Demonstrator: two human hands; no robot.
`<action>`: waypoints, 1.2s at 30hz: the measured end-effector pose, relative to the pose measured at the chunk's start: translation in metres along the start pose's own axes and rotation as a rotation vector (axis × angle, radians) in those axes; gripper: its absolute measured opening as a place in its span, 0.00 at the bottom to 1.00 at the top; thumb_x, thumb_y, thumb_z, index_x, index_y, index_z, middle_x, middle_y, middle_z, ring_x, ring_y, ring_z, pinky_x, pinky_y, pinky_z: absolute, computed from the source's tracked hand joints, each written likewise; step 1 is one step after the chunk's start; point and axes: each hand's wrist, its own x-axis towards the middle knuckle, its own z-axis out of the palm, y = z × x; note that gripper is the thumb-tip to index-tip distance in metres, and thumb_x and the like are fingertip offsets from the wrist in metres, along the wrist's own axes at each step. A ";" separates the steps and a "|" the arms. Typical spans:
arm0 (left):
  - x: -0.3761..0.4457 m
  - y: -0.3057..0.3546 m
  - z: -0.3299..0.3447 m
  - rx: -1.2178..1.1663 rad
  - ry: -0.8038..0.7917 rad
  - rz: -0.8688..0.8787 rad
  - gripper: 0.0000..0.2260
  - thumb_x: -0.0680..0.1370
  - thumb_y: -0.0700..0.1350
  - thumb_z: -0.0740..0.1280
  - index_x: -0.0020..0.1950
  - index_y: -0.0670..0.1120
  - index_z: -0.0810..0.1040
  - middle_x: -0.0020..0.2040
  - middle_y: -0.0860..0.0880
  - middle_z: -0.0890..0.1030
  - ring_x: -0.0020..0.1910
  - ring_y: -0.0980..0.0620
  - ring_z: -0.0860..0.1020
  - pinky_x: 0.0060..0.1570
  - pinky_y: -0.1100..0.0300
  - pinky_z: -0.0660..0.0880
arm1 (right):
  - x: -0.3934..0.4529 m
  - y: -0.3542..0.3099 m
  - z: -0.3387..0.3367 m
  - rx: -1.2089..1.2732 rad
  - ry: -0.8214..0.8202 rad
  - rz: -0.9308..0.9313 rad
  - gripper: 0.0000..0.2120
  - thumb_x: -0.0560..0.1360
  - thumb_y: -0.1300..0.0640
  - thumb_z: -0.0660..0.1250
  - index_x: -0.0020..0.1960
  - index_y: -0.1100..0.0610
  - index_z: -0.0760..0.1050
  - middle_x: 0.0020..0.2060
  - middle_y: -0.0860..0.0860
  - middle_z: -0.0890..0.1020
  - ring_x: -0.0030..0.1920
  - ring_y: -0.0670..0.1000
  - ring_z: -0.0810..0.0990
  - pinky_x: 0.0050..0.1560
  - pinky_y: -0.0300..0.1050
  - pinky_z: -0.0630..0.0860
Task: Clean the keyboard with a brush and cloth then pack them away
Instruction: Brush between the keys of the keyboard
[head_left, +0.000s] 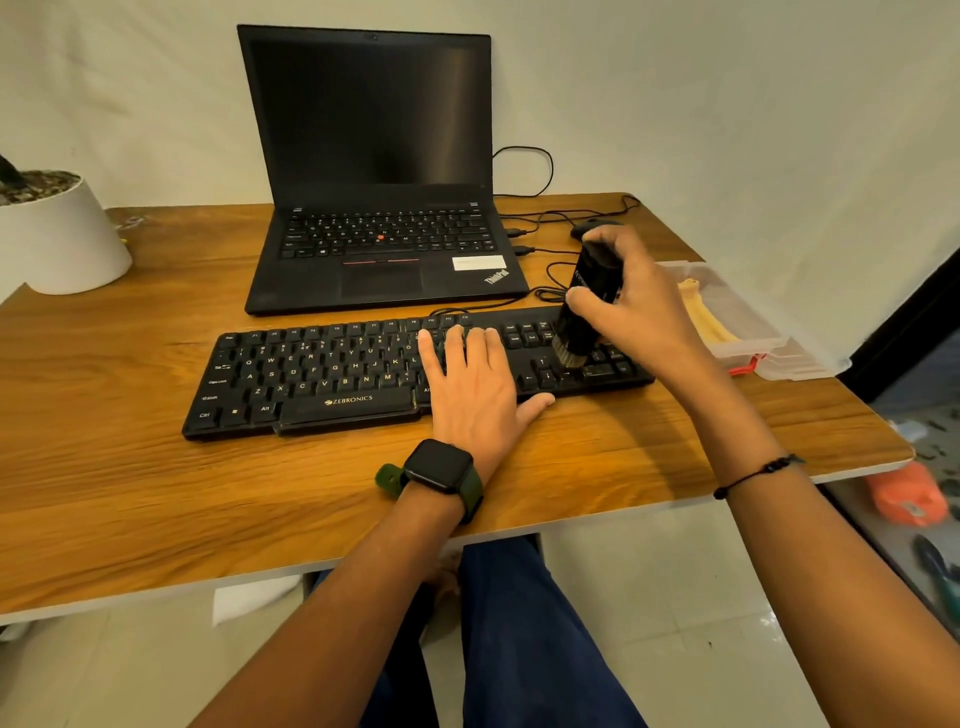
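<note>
Right hand (631, 291) grips brush (587, 312), bristles on keyboard (332, 374) right end, mid table (130, 467); left hand (475, 384) flat, steadying keys; use short light strokes; cloth in far-right box (753, 332), probably.

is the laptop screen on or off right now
Off, as far as shows. The laptop stands open behind the keyboard, but its screen is uniformly dark, showing no picture or text.

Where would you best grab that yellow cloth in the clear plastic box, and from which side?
Probably pinch the yellow cloth at its raised upper fold, coming from above: the clear plastic box is open on top and its walls block the sides. The right hand is nearest, but it grips the black brush over the black keyboard.
</note>
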 end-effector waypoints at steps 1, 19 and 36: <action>0.000 0.000 0.000 -0.001 -0.004 -0.001 0.39 0.71 0.68 0.59 0.71 0.39 0.62 0.67 0.42 0.68 0.71 0.41 0.61 0.70 0.38 0.43 | 0.000 0.002 0.003 -0.029 -0.024 -0.008 0.23 0.73 0.57 0.67 0.65 0.52 0.65 0.50 0.49 0.75 0.50 0.48 0.75 0.49 0.42 0.75; 0.002 0.017 -0.007 -0.012 -0.023 0.117 0.37 0.74 0.67 0.56 0.73 0.42 0.58 0.69 0.44 0.65 0.72 0.43 0.57 0.70 0.40 0.39 | -0.007 0.017 -0.029 0.141 0.102 0.112 0.23 0.74 0.58 0.66 0.66 0.52 0.63 0.45 0.41 0.71 0.46 0.46 0.76 0.43 0.41 0.80; 0.013 0.043 0.009 -0.030 -0.008 -0.005 0.40 0.72 0.68 0.58 0.70 0.38 0.63 0.67 0.41 0.69 0.71 0.41 0.61 0.70 0.38 0.43 | 0.063 0.019 0.020 -0.258 -0.152 -0.039 0.23 0.73 0.55 0.66 0.65 0.56 0.63 0.51 0.52 0.77 0.49 0.51 0.77 0.49 0.48 0.76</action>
